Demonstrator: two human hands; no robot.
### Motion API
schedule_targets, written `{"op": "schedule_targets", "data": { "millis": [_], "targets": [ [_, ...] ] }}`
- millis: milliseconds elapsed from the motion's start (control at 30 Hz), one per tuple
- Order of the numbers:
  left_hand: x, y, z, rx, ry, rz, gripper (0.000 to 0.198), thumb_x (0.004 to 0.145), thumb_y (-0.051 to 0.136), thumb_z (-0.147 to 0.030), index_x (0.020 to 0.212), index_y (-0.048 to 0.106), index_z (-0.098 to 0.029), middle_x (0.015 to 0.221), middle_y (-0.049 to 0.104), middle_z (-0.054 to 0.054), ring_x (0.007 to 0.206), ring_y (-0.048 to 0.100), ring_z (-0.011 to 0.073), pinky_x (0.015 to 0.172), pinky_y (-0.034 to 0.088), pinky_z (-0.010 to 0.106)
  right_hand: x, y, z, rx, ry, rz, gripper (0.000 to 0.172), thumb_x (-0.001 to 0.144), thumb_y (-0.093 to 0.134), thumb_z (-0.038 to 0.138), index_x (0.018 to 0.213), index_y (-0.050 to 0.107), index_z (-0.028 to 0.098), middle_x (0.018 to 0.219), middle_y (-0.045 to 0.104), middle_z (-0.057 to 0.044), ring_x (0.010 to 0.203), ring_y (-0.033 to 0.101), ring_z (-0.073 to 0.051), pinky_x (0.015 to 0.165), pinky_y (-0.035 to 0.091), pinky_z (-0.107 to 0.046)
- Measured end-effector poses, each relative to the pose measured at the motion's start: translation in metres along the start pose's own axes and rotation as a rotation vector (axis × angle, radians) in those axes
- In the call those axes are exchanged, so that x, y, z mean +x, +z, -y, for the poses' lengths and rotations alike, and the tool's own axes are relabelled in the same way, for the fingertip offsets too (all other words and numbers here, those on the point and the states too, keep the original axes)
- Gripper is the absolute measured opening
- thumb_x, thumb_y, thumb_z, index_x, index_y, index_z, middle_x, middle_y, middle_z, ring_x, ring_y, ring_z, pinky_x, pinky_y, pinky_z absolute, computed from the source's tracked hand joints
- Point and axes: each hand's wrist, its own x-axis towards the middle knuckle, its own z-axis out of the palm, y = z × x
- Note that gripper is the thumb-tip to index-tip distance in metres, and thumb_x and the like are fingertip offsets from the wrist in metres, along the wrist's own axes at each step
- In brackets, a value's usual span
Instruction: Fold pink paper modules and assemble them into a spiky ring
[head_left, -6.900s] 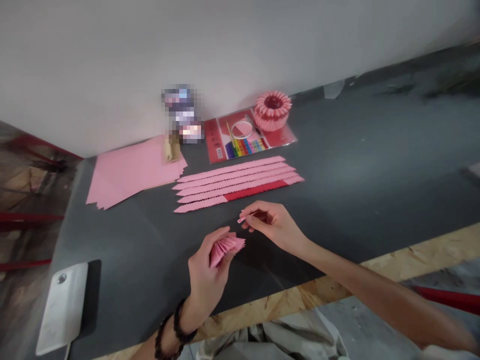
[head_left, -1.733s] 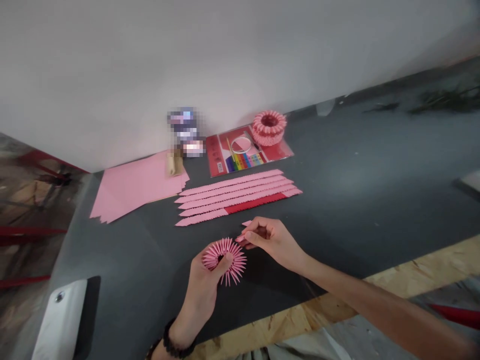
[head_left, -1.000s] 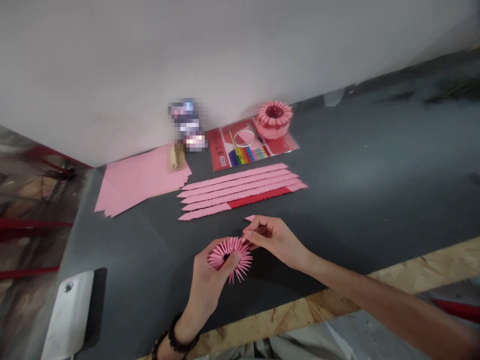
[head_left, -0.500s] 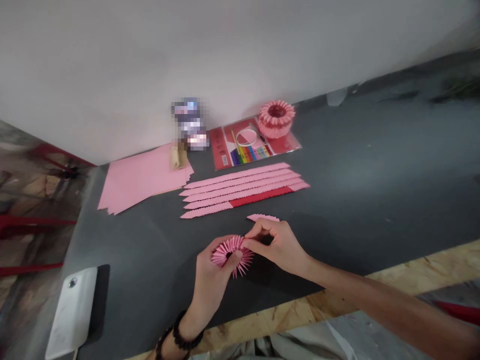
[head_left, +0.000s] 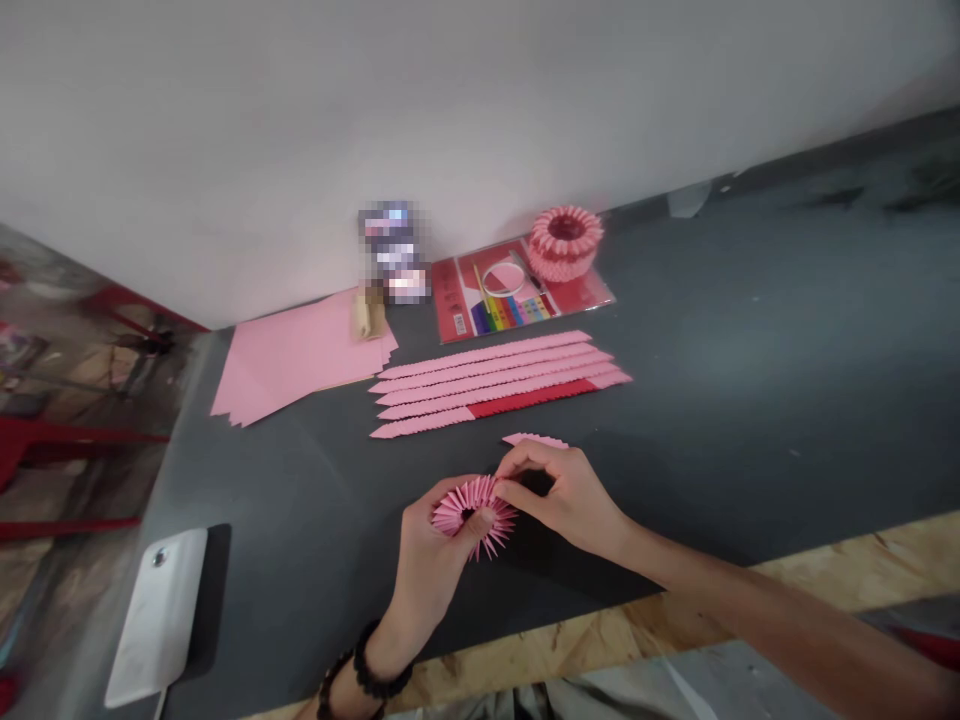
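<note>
While the left hand (head_left: 431, 560) cups a pink paper ring (head_left: 450, 512) of folded, pointed pieces, its fingers curl behind the ring and its thumb presses across the front, beside the central hole, so the grip is closed. The ring is held above the near part of the dark worktop (head_left: 300, 510), spokes fanning outward. The right hand (head_left: 581, 500) meets it from the other side, thumb and forefinger pinched together on its upper right edge; whether a separate piece is caught between those fingers is too small to tell.

Just beyond the right hand lies a short stack of pink folded pieces (head_left: 535, 439), partly covered by it. Farther back, four long pink strips (head_left: 487, 356) of nested pieces lie side by side, the nearest with a red section (head_left: 532, 399). Behind them is a red plastic-sleeved packet (head_left: 448, 305), with a pink-and-red folded-paper vessel (head_left: 566, 265) upright at its right end. Pink paper sheets (head_left: 285, 350) lie to the left, a small tan object (head_left: 365, 317) on their right end. Nearer, at the worktop's left, sits a white device (head_left: 157, 615) with a cord.
</note>
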Motion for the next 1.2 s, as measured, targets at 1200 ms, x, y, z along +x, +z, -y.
{"op": "schedule_targets", "data": {
  "millis": [1200],
  "targets": [
    [-0.005,0.002,-0.006,-0.121,0.1,0.131,0.052,0.088,0.078,-0.031,0.135,0.059,-0.024,0.14,0.064,0.013,0.13,0.06,0.0289,0.112,0.046,0.042,-0.006,-0.006,-0.003,-0.204,-0.233,-0.052,0.017,0.096,0.063,0.021,0.094,0.078,0.027,0.09,0.082,0.0,0.083,0.077,-0.018,0.08,0.062,-0.031]
  ]
}}
